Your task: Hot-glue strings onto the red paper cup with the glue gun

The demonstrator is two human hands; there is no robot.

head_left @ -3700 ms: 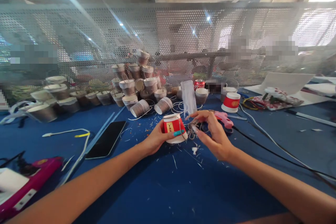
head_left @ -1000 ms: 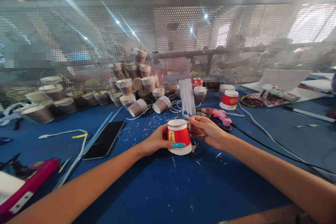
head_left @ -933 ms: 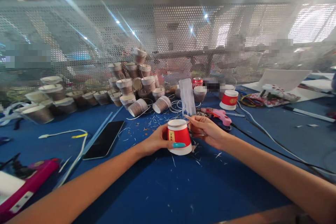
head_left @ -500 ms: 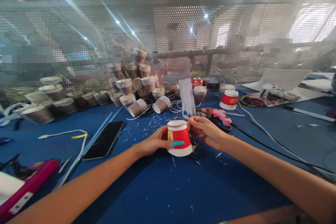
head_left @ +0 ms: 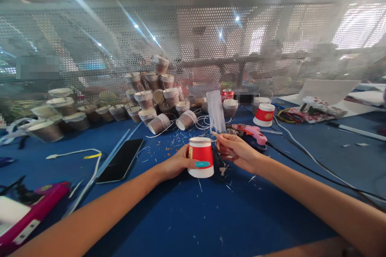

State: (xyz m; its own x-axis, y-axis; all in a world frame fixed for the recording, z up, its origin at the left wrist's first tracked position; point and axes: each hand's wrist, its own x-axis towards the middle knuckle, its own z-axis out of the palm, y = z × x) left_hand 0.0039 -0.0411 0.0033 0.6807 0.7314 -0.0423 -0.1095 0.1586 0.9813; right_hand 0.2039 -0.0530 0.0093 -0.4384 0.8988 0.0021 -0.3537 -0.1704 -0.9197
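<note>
An upside-down red and white paper cup (head_left: 200, 156) stands on the blue table (head_left: 193, 217) in front of me. My left hand (head_left: 177, 162) wraps round it from the left, the thumb across its red side. Just to the cup's right, my right hand (head_left: 237, 150) is closed in a pinch on a thin string or wire that reaches the cup's top edge. I cannot make out the strand clearly.
A pink glue gun (head_left: 251, 131) with a black cable lies behind my right hand. Another red cup (head_left: 264, 115), a drinks can (head_left: 228, 94) and several wrapped brown cups (head_left: 157, 96) stand further back. A phone (head_left: 120, 161) lies to the left, and a perforated metal screen (head_left: 193, 44) closes the table's far side.
The cup was tipped on its side in my left hand at first; now it stands base up. In the last half second it shifted slightly left and turned. My right hand stays pinched beside it.
</note>
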